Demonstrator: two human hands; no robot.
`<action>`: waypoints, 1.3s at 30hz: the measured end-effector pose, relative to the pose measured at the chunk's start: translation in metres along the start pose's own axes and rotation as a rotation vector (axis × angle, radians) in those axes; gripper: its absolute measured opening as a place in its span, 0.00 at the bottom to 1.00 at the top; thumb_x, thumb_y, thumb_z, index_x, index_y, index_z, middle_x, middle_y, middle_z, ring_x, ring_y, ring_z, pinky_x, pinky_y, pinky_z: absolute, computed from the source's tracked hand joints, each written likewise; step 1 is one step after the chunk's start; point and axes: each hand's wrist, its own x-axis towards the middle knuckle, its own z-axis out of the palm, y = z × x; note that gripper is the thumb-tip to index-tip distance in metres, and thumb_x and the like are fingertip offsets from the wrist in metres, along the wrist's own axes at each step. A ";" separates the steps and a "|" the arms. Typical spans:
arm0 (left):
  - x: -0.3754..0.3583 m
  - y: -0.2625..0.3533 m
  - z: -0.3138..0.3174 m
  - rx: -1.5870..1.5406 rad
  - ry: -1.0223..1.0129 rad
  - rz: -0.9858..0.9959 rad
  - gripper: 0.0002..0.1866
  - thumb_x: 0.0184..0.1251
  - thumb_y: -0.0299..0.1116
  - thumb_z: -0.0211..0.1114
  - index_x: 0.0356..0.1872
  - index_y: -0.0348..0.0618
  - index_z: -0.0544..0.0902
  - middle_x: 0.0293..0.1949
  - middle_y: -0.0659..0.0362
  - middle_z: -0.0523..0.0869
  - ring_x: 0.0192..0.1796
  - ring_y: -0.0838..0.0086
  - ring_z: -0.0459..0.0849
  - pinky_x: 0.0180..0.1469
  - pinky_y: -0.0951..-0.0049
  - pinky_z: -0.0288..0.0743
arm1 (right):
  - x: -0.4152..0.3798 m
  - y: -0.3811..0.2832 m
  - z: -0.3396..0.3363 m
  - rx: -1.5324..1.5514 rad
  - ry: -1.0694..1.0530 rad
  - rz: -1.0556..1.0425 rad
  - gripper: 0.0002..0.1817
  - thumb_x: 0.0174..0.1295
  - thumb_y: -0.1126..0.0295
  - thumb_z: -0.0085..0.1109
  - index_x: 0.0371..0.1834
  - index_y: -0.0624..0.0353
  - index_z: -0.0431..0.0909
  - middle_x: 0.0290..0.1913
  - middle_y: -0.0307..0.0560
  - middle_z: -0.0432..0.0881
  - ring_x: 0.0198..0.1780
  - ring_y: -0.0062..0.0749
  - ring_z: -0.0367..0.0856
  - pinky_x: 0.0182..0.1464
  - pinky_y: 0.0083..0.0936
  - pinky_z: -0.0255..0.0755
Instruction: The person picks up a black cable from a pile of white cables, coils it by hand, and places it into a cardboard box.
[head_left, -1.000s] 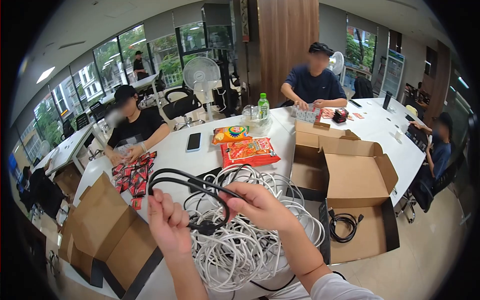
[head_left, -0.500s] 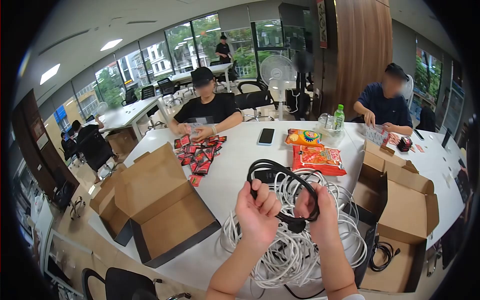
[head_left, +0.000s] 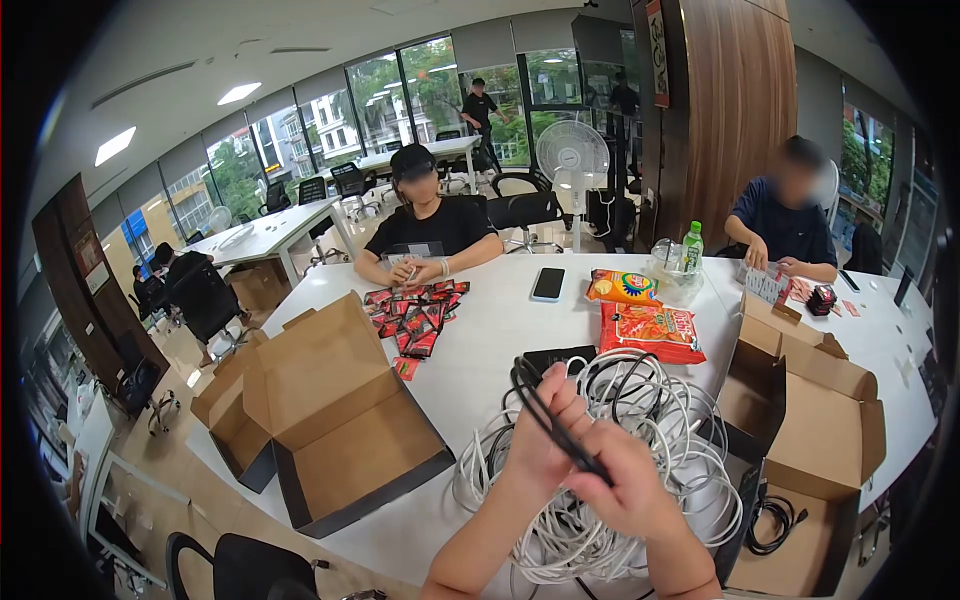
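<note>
A looped black cable (head_left: 541,408) is held between my two hands, above a big tangle of white cables (head_left: 575,545). My left hand (head_left: 540,440) has its fingers curled round the loop's upper part. My right hand (head_left: 622,478) is closed on the loop's lower end, close against the left. The coil looks narrow, seen nearly edge-on. Part of it is hidden by my fingers. Behind the hands, a flat black item (head_left: 560,357) lies partly covered by the tangle. Another coiled black cable (head_left: 775,523) rests inside the open cardboard box (head_left: 810,560) at the right.
An open cardboard box (head_left: 365,445) stands left. Red packets (head_left: 415,320), a phone (head_left: 547,284), a red snack bag (head_left: 652,333), an orange bag (head_left: 622,286) and a green bottle (head_left: 692,245) lie or stand farther back. Two people sit across the white table (head_left: 500,310), hands busy.
My hands have come together, and the black loop has gone from wide open to narrow and tilted. The view has shifted slightly. The person in the background has moved.
</note>
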 end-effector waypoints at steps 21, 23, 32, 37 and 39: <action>0.018 0.006 -0.028 -0.103 -0.167 -0.233 0.13 0.77 0.44 0.49 0.34 0.52 0.76 0.14 0.72 0.50 0.14 0.85 0.48 0.14 0.79 0.44 | -0.012 -0.011 0.008 -0.300 -0.315 -0.144 0.27 0.55 0.63 0.64 0.57 0.63 0.70 0.48 0.52 0.74 0.49 0.43 0.75 0.51 0.33 0.70; 0.017 0.014 -0.028 0.006 -0.100 -0.135 0.14 0.78 0.42 0.46 0.38 0.48 0.75 0.14 0.72 0.50 0.13 0.86 0.48 0.13 0.80 0.44 | -0.011 -0.013 -0.003 -0.304 -0.325 -0.132 0.32 0.54 0.64 0.65 0.62 0.63 0.67 0.55 0.54 0.70 0.56 0.47 0.71 0.57 0.35 0.66; 0.008 0.032 -0.021 -0.249 -0.102 -0.005 0.14 0.80 0.40 0.41 0.41 0.47 0.74 0.16 0.71 0.51 0.13 0.85 0.46 0.14 0.79 0.43 | -0.013 -0.016 -0.055 -0.399 -0.271 0.185 0.27 0.57 0.59 0.64 0.56 0.62 0.73 0.45 0.53 0.78 0.47 0.49 0.77 0.48 0.37 0.71; -0.003 0.037 -0.009 -0.187 -0.077 0.078 0.14 0.80 0.43 0.41 0.41 0.50 0.74 0.16 0.70 0.51 0.13 0.84 0.46 0.14 0.77 0.48 | -0.016 0.005 -0.055 -0.496 -0.358 0.385 0.24 0.64 0.52 0.55 0.53 0.59 0.77 0.26 0.56 0.81 0.29 0.54 0.81 0.32 0.42 0.73; -0.005 0.043 -0.009 -0.242 -0.097 0.072 0.14 0.80 0.43 0.41 0.41 0.49 0.74 0.16 0.70 0.51 0.13 0.84 0.46 0.14 0.79 0.45 | -0.011 0.013 -0.052 -0.520 -0.391 0.427 0.24 0.65 0.50 0.53 0.52 0.59 0.78 0.24 0.56 0.80 0.29 0.55 0.80 0.32 0.42 0.73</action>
